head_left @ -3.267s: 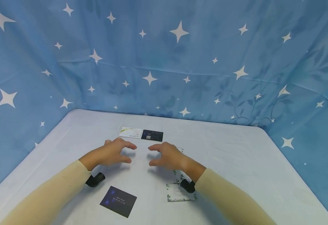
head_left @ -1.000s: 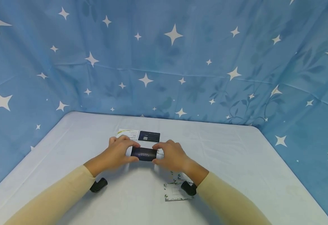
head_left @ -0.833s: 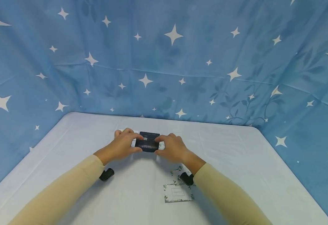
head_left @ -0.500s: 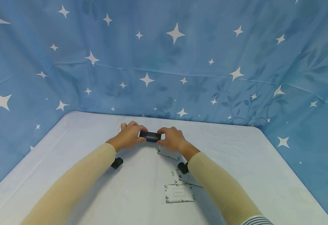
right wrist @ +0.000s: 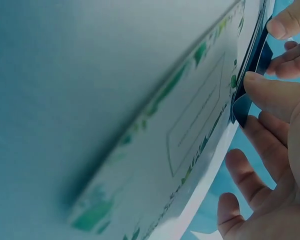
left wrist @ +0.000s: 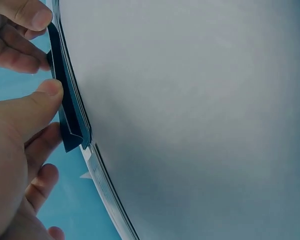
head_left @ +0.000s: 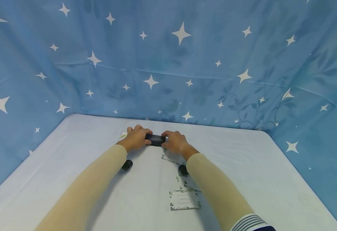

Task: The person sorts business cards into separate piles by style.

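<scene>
A dark card (head_left: 155, 140), slightly bowed, spans the gap between my two hands near the back of the table. My left hand (head_left: 135, 138) pinches its left end between thumb and fingers, and my right hand (head_left: 176, 141) pinches the right end. In the left wrist view the held card (left wrist: 69, 112) lies over or just above a pile of dark cards (left wrist: 79, 107); whether they touch is unclear. A white card pile (left wrist: 110, 187) stands beside it. In the right wrist view a leaf-bordered card (right wrist: 195, 115) lies just in front of the dark ones.
On the white table (head_left: 70, 154), leaf-bordered cards lie by my right forearm: one at the front (head_left: 184, 199), others partly under the sleeve (head_left: 214, 189). A white card's corner (head_left: 124, 134) shows behind my left hand. A starry blue curtain (head_left: 168, 57) hangs behind.
The dark card, earlier lying at the front left, was picked up by both hands and carried away from me to the dark pile at the back. Lately the hands have barely moved.
</scene>
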The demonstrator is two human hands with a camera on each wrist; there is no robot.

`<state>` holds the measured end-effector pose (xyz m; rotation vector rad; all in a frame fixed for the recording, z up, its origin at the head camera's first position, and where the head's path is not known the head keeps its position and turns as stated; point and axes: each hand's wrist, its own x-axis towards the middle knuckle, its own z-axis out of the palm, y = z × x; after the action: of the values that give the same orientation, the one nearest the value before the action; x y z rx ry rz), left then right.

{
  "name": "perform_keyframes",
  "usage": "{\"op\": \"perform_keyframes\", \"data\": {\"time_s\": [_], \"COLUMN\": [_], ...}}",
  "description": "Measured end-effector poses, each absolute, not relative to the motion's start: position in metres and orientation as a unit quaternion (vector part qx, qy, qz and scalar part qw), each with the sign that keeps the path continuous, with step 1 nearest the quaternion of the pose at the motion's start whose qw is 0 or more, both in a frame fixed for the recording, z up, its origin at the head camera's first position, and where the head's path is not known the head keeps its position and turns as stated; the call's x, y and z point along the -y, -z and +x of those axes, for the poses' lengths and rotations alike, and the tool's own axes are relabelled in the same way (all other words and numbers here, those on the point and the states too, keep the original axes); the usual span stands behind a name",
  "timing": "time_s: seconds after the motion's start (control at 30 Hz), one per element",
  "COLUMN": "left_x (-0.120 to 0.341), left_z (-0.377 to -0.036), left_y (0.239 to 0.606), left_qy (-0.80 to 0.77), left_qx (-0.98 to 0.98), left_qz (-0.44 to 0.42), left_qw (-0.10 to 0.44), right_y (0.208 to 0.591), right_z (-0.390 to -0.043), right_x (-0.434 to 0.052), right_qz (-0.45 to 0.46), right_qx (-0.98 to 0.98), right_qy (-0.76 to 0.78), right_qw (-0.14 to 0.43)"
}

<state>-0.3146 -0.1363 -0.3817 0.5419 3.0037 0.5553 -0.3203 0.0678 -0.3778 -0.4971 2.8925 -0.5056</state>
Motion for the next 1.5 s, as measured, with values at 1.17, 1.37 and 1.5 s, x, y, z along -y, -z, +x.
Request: {"op": "perform_keyframes", "data": {"time_s": [1.17, 1.37, 1.5], "left_x": [0.101, 0.079, 0.069], "left_z": [-0.288, -0.285, -0.285], "left_y": [0.379, 0.379, 0.382], "left_qy": [-0.203, -0.191, -0.158], "left_qx": [-0.945, -0.945, -0.95], "left_qz": [0.228, 0.234, 0.242], "left_qw": [0.115, 0.125, 0.117], "right_y": [0.376, 0.38, 0.381], "right_z": [-0.277, -0.263, -0.258], "right_x": [-0.146, -0.154, -0.155], "right_qz": [-0.179, -0.189, -0.189], "right_qx": [-0.944, -0.953, -0.959], "right_qy": [0.249, 0.212, 0.194], "right_qw": [0.125, 0.104, 0.087]}}
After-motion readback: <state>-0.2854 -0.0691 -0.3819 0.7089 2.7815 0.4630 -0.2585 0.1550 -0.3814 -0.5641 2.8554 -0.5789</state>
